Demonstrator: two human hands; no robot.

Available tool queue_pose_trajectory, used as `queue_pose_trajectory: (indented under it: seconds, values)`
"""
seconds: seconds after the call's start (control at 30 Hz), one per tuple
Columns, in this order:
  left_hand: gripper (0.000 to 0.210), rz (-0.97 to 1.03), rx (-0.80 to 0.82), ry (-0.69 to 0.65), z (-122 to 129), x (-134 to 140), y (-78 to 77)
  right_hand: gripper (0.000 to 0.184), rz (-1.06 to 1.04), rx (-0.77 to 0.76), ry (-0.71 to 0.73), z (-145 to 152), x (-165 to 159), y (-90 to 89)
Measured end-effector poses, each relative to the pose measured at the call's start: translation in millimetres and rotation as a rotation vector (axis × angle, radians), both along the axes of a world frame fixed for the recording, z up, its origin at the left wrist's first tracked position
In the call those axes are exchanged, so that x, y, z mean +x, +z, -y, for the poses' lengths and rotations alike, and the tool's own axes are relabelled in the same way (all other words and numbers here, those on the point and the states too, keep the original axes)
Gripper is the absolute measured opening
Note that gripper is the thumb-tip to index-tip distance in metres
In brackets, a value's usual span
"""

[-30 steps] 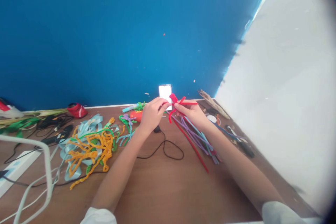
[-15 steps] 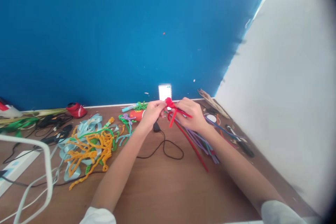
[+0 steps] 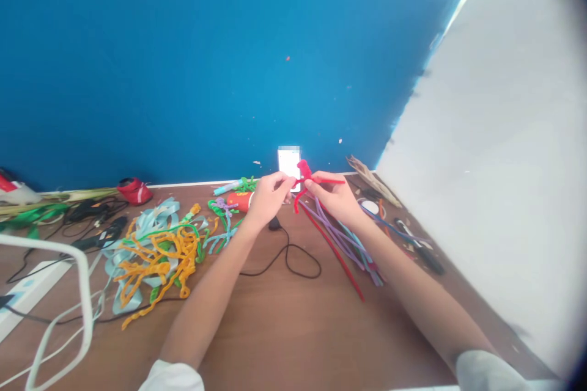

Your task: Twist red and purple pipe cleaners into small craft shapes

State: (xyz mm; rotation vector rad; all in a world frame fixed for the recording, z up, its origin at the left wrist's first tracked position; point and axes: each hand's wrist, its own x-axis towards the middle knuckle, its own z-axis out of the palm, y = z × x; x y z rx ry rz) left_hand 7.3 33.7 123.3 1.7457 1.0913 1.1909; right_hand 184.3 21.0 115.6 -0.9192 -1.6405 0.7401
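Between my two hands is a small red pipe-cleaner figure [image 3: 304,168], with a thick lump at its top and thin stems sticking out below and to the right. My left hand [image 3: 269,197] pinches a short stem at its left side. My right hand [image 3: 337,197] grips its lower right part between thumb and fingers, and one straight stem points right over the fingers. Behind the figure a lit phone [image 3: 288,162] leans against the blue wall. Under my right wrist lies a bundle of purple, blue and red pipe cleaners [image 3: 337,233] on the brown table [image 3: 293,330].
A tangle of orange pipe cleaners [image 3: 160,263] and pale blue ribbon [image 3: 156,217] covers the left. Nearby are a red roll [image 3: 239,200], a black cable [image 3: 288,245], a white power strip [image 3: 34,293] and a white tube frame [image 3: 84,293]. A dark-handled tool [image 3: 428,259] lies at right.
The red figure has turned more upright and shifted slightly right. Its stems have swung, one now pointing straight right, and my right hand's fingers have changed their hold.
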Motion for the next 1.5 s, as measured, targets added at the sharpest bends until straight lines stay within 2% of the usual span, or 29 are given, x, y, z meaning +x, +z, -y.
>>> queue_pose_trajectory:
  seconds: [0.1, 0.17, 0.23, 0.3, 0.37, 0.43, 0.53, 0.67, 0.77, 0.83, 0.9, 0.97, 1.07, 1.13, 1.2, 1.27, 1.3, 1.4, 1.5]
  values:
    - [0.032, 0.248, -0.277, -0.08, -1.2, 1.3, -0.7, 0.015, 0.409, 0.439, -0.179, -1.8, 5.1, -2.6]
    - [0.029, 0.415, -0.463, -0.164, -1.1, 1.0, 0.7, 0.016, 0.626, 0.67, -0.234, -2.9, 10.9, -4.3]
    - [0.027, 0.535, -0.607, -0.24, -0.1, 0.7, 2.7, 0.018, 0.763, 0.826, -0.259, -3.5, 16.3, -6.1]
    - [0.027, 0.564, -0.632, -0.273, 1.0, 1.1, 4.0, 0.02, 0.776, 0.884, -0.281, -3.6, 18.8, -7.4]
    - [0.029, 0.508, -0.505, -0.246, 1.6, 1.6, 4.5, 0.018, 0.681, 0.835, -0.287, -3.0, 17.0, -7.1]
    - [0.03, 0.405, -0.295, -0.15, 1.4, 1.0, 5.0, 0.013, 0.512, 0.701, -0.269, -1.7, 12.0, -4.7]
    - [0.027, 0.264, -0.061, -0.04, 1.4, -2.2, 7.4, 0.017, 0.191, 0.421, -0.226, 1.2, 4.1, 1.4]
    - [0.026, 0.071, 0.143, -0.032, 5.1, -6.2, 12.8, 0.025, -0.107, 0.028, -0.06, 3.7, 1.0, 6.8]
    - [0.019, -0.123, 0.301, -0.034, 8.1, -6.4, 14.7, 0.023, -0.26, -0.1, 0.018, 3.6, 0.9, 6.0]
    - [0.017, -0.197, 0.368, -0.025, 8.8, -5.8, 14.1, 0.023, -0.272, -0.129, 0.044, 3.4, 0.0, 4.6]
    - [0.022, -0.201, 0.361, -0.003, 8.6, -4.7, 12.3, 0.023, -0.182, -0.066, 0.014, 3.1, -1.0, 3.4]
    - [0.03, -0.139, 0.267, 0.017, 8.2, -2.6, 9.9, 0.02, -0.011, 0.124, -0.074, 2.7, -0.8, 2.2]
    - [0.036, 0.081, 0.005, 0.008, 8.3, 3.2, 6.8, 0.013, 0.305, 0.51, -0.211, 0.7, 4.9, -1.9]
    - [0.034, 0.305, -0.223, -0.043, 9.0, 7.3, 5.9, 0.015, 0.484, 0.723, -0.262, -1.9, 12.2, -6.7]
    - [0.031, 0.491, -0.428, -0.133, 9.8, 9.6, 5.9, 0.019, 0.593, 0.848, -0.273, -4.4, 19.5, -11.7]
    - [0.03, 0.579, -0.535, -0.208, 10.0, 9.4, 6.5, 0.02, 0.617, 0.889, -0.281, -5.7, 23.5, -14.4]
    - [0.03, 0.576, -0.534, -0.226, 9.8, 8.5, 6.8, 0.02, 0.609, 0.886, -0.283, -5.6, 23.7, -14.2]
    - [0.032, 0.394, -0.351, -0.204, 8.8, 4.6, 8.4, 0.016, 0.506, 0.805, -0.275, -2.1, 18.0, -7.7]
    - [0.034, 0.208, -0.117, -0.147, 10.6, 2.2, 11.9, 0.007, 0.291, 0.627, -0.224, 2.6, 10.0, 2.4]
